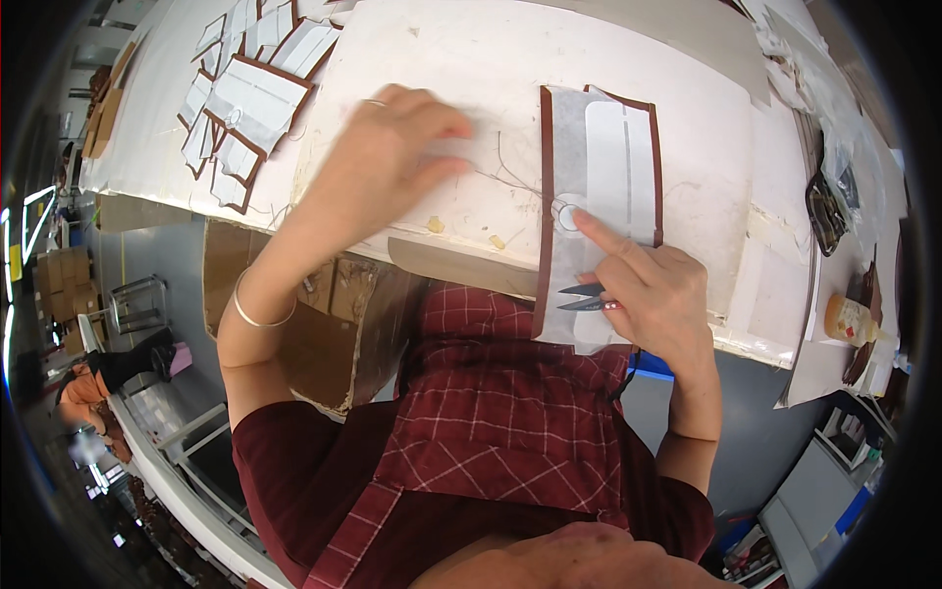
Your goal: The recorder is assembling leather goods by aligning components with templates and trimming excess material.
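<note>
"on the white surface, what's being worked on?"

"a long pale panel with brown edging. its lower end reaches past the near edge, toward the apron."

"how far along does it look?"

"partway, i'd judge. the edging runs down both long sides, so that much seems done. but loose threads trail from its left side, so the tidying looks unfinished. similar edged pieces lie heaped at the upper left; whether those are finished or waiting, i can't tell."

"and the hands?"

"the right hand is on the panel's lower half. its index finger points out, the tip at the round white spot near the left side, while the other fingers curl round a pair of snips, blades parted and pointing left over the panel."

"the left one?"

"the left hand is off to the panel's left, well apart from it, over bare surface. it's blurred: thumb and fingers seem separated, the threads' far ends near the thumb, but i can't tell whether it pinches one."

"so the panel sits beside one and under the other."

"yes, left hand beside, right hand on top."
</note>
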`<action>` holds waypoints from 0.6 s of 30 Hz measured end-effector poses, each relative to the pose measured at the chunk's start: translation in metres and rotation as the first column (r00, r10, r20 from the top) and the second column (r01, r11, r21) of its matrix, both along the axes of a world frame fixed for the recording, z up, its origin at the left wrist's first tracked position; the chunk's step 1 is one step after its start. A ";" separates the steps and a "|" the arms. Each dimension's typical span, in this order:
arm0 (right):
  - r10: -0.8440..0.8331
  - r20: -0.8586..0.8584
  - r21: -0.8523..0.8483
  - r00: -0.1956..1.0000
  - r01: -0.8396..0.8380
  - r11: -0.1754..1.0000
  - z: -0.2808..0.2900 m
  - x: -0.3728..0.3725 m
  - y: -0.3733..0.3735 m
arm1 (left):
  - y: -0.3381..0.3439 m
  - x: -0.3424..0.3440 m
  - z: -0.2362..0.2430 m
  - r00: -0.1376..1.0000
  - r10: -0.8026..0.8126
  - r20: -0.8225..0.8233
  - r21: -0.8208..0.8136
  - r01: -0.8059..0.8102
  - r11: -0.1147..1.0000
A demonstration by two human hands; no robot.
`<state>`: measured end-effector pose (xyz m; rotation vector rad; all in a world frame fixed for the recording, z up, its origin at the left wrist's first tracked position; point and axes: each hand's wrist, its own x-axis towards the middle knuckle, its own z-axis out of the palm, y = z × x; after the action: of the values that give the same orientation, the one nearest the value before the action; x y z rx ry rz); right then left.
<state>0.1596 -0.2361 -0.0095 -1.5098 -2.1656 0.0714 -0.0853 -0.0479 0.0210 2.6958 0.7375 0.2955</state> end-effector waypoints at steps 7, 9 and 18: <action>0.041 -0.055 -0.075 0.998 -0.045 0.996 0.007 0.008 0.003 | -0.010 0.043 -0.018 0.945 -0.269 0.187 -0.195 0.304 0.932; -0.099 -0.444 -0.179 0.890 0.021 0.984 0.012 0.010 0.009 | -0.008 0.044 -0.021 0.924 -0.302 0.235 -0.170 0.345 0.923; 0.050 -0.017 -0.405 0.999 -0.053 0.913 0.052 0.034 0.081 | -0.008 0.052 -0.026 0.933 -0.183 0.310 -0.218 0.257 0.941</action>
<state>0.1937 -0.1546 0.0421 -1.6625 -2.2827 0.5762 -0.0330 -0.0562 -0.0052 2.3921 0.3529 0.4842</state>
